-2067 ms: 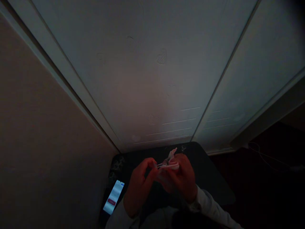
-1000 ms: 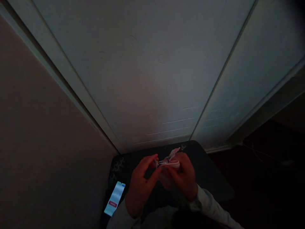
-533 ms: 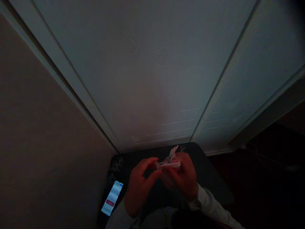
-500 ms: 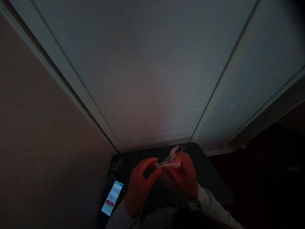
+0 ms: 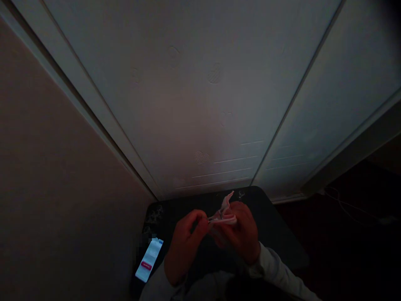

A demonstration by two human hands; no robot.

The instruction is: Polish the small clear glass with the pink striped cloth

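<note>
Between my hands, above a dark tabletop [image 5: 275, 238], is a small, folded piece of light pink cloth [image 5: 226, 212] with one corner sticking up. My right hand [image 5: 244, 230] is closed around its right side, fingers partly behind it. At the left end, my left hand [image 5: 188, 238] pinches with thumb and forefinger where the cloth narrows to a thin edge. A thin dark line shows in the fold, too dim to make out. Left of my left hand lies a phone [image 5: 149, 260] with its screen lit.
A pale panelled wall [image 5: 188, 125] with embossed shapes rises directly behind the table. Another wall [image 5: 62, 175] closes in the left side. On the dark floor at right runs a white cable [image 5: 354, 211]. The light is very dim.
My left thumb and forefinger have closed together on the cloth's left end, where a gap showed before. My right hand keeps its hold. The view has shifted slightly.
</note>
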